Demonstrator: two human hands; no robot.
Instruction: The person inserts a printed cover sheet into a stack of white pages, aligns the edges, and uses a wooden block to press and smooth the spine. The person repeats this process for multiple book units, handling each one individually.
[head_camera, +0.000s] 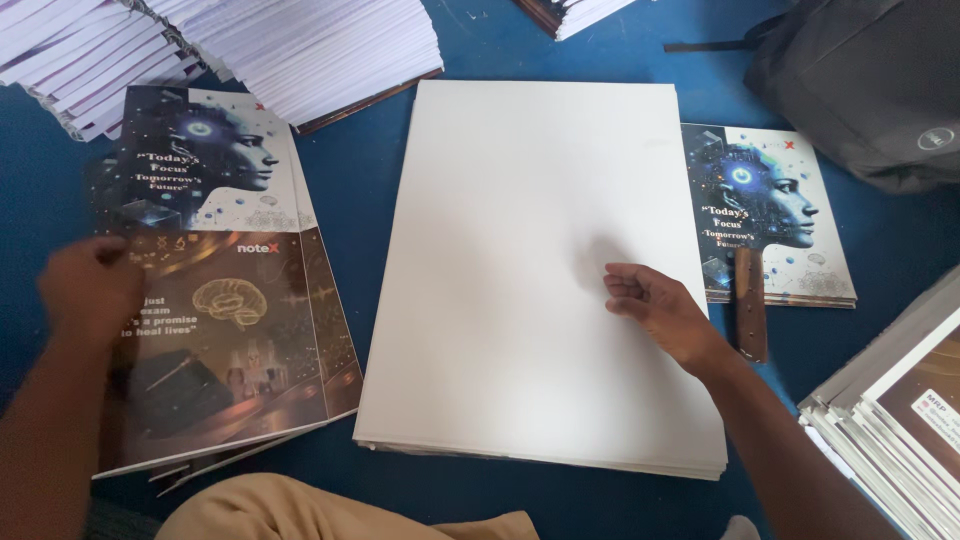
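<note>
Surface: a blue counter (370, 190) carries everything; my knee in tan cloth sits at the near edge.
White stack: the biggest thing, a pile of blank white sheets (520, 250) lying flat in the middle, edges squared.
How it handles: I judge the single sheets light, floppy and easy to crease, and slick against each other; the whole pile looks heavy. Best taken one sheet at a time by a corner or the right edge.
Covers: a fanned pile of glossy printed covers (215, 330) lies to the left, just beside the white stack. They look stiffer than the sheets, and slippery.
Bag: a dark backpack (860, 90) at far right; I cannot tell what is in it.
Far piles: white-edged paper bundles (300, 45) at far left.
Right piles: a stack of books (770, 215) beside the white stack, more books (900, 420) at near right.
Tool: a brown wooden handle (750, 305) lies on the nearer book stack.
Right hand (660, 310): rests on the white stack near its right edge, fingers loosely curled, gripping nothing.
Left hand (90, 290): blurred, on the covers' left edge; whether it grips one I cannot tell.
</note>
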